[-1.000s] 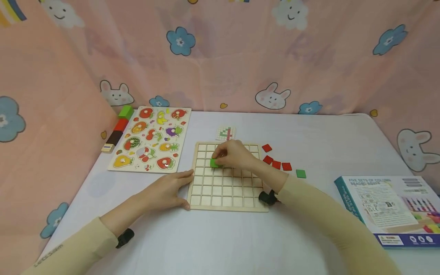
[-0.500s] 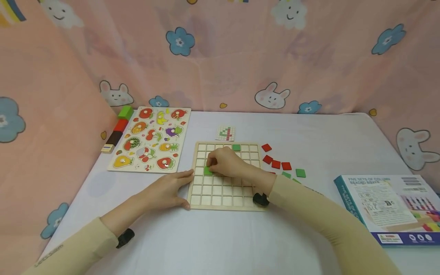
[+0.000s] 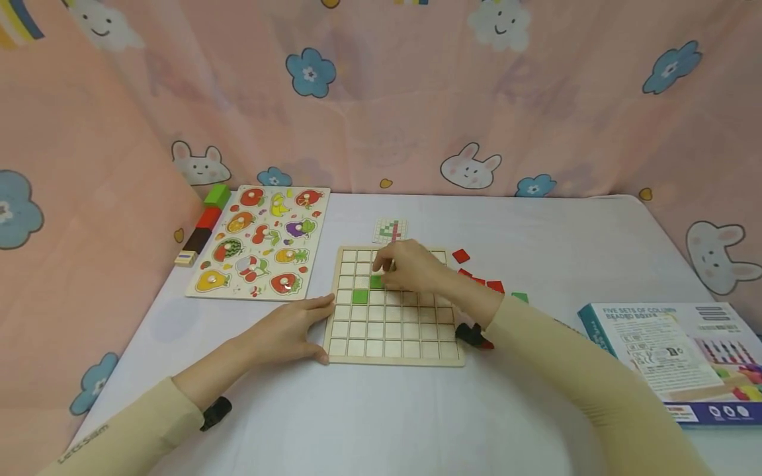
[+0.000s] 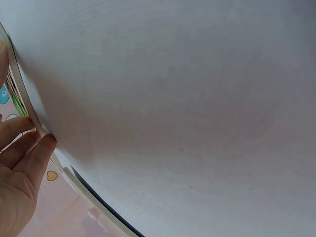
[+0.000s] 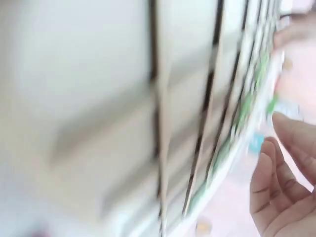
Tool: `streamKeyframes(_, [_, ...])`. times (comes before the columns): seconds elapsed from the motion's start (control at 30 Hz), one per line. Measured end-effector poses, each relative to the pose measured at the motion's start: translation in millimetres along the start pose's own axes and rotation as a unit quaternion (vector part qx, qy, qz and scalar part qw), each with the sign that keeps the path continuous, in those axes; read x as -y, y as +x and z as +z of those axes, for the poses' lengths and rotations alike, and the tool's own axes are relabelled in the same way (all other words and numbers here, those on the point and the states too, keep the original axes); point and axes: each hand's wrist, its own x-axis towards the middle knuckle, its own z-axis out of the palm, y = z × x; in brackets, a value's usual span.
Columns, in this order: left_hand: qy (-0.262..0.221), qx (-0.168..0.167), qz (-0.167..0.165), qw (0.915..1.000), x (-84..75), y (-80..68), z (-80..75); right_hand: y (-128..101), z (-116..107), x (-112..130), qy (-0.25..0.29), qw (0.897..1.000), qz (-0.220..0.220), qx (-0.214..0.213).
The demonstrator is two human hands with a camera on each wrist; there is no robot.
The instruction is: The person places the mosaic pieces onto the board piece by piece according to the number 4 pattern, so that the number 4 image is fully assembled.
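A wooden grid board point(image 3: 393, 330) lies mid-table in the head view. One green tile point(image 3: 360, 296) sits in a cell on its left side. A second green tile point(image 3: 376, 282) sits one cell up and to the right. My right hand point(image 3: 411, 266) hovers over the board's upper rows, fingers bent down, tips just beside that second tile. In the blurred right wrist view its fingers point(image 5: 284, 187) show nothing between them. My left hand point(image 3: 292, 328) lies flat against the board's left edge. Its fingers point(image 4: 22, 158) touch that edge point(image 4: 24, 98) in the left wrist view.
Loose red tiles point(image 3: 460, 256) and a green tile point(image 3: 520, 297) lie right of the board. A small pattern card point(image 3: 389, 231) sits behind it. A fruit peg puzzle point(image 3: 258, 241) and coloured blocks point(image 3: 205, 218) lie at the left. A printed box point(image 3: 673, 357) lies at the right. Pink curtains surround the table.
My right hand moved left to the lower green tile, then back up and right, leaving that tile in its cell. The second green tile now shows beside the fingertips. My left hand stayed put.
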Motion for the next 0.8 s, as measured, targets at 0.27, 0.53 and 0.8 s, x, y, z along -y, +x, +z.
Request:
streamKeyframes(0.27, [-0.002, -0.002, -0.005, 1.0000, -1.2, 0.1, 0.4, -43, -69, -64, -0.008, 0.999, 0.037, 0.031])
streamKeyframes(0.53, [-0.003, 0.000, -0.009, 1.0000, -2.0, -0.2, 0.4, -96, -105, -121, 0.048, 0.977, 0.091, 0.188])
streamKeyframes(0.8, [-0.004, -0.004, -0.007, 1.0000, -2.2, -0.9, 0.7, -117, -106, -146, 0.041, 0.959, 0.126, 0.250])
